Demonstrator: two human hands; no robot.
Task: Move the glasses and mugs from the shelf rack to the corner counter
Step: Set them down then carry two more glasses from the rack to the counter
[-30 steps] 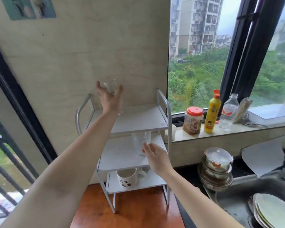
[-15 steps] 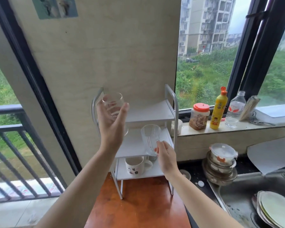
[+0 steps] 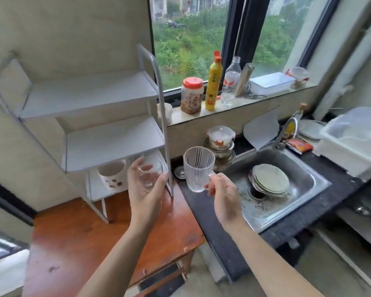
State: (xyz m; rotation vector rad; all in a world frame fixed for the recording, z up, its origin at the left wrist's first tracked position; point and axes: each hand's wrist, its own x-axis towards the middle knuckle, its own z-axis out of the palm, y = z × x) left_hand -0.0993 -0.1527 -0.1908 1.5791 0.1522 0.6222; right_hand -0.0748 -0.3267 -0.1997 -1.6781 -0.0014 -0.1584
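Holding a small, smooth clear glass tumbler (image 3: pixel 148 174), the left hand (image 3: pixel 144 194) wraps its fingers round it beside the white metal shelf rack (image 3: pixel 107 144). Right hand (image 3: pixel 224 195) fingers pinch the handle of a ribbed clear glass mug (image 3: pixel 198 169) above the dark speckled surface (image 3: pixel 203 213).

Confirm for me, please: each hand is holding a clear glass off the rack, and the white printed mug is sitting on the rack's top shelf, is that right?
Not quite. The head view shows the white printed mug on the bottom shelf of the rack, not the top. The rest holds: the left hand grips a small clear glass, and the right hand holds a ribbed glass mug.
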